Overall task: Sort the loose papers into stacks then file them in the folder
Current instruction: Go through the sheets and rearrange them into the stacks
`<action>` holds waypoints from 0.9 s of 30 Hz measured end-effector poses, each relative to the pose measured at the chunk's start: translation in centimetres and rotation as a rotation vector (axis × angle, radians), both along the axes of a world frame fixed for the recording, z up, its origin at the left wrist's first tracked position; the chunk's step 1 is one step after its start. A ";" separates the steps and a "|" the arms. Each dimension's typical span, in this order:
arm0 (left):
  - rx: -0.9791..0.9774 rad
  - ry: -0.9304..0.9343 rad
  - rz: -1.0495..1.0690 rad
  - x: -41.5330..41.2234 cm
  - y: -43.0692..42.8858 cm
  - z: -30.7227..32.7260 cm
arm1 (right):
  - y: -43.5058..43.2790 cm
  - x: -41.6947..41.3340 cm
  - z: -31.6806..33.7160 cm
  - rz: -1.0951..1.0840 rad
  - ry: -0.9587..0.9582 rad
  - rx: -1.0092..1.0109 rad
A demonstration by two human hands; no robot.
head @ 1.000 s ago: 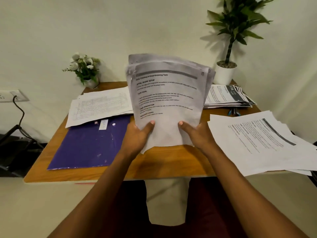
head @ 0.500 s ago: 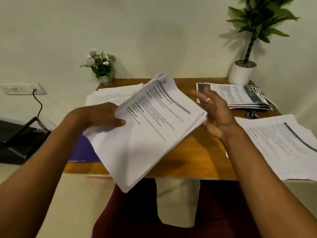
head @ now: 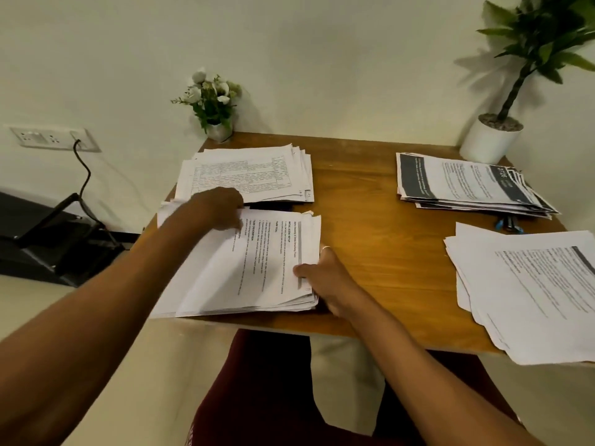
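On the near-left part of the smooth, orange-brown wooden table [head: 380, 239], the stack of papers [head: 257, 272] lies flat. It is a thick rectangle of white printed sheets whose edges are slightly fanned and uneven. The right hand [head: 325, 278] grips its right edge, thumb on top and fingers down the side. The left hand [head: 222, 207] rests bent-fingered on the stack's far-left corner, but blur hides whether it pinches any sheets. Just beyond lies a pile of gridded forms [head: 248, 178]. A dark-banded pile [head: 467, 185] sits at the far right, and loose white sheets [head: 528, 291] overhang the near-right edge.

Half a second earlier the left hand alone held the stack tilted in the air, while the right hand was spread open beside it. Now the stack is down on the table where the purple folder showed, with both hands on it.
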State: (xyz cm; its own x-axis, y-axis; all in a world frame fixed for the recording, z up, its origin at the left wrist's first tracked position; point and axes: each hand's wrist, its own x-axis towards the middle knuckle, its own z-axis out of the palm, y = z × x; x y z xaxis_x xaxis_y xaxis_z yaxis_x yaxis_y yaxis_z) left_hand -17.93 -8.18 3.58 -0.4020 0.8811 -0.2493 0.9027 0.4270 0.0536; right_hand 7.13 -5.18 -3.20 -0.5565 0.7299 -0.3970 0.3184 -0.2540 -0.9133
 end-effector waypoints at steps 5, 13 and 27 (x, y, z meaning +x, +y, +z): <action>0.151 0.096 0.004 2.6 0.1 -4.1 | 0.7 0.1 0.1 0.041 -0.102 0.134; 0.660 -0.090 0.151 5.4 -1.7 -8.4 | 5.0 -3.4 2.9 -0.059 -0.473 1.112; 0.692 -0.099 0.205 4.9 -1.8 -9.4 | 12.3 -17.0 1.3 0.699 -0.656 1.326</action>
State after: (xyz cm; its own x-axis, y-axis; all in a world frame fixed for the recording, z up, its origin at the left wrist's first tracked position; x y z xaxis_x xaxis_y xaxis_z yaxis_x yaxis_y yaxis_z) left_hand -13.00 -10.03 -5.78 -0.5802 0.7596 0.2939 0.7851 0.4255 0.4501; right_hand -9.89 7.08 -1.92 -0.9045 0.4259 -0.0220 0.4265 0.9039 -0.0319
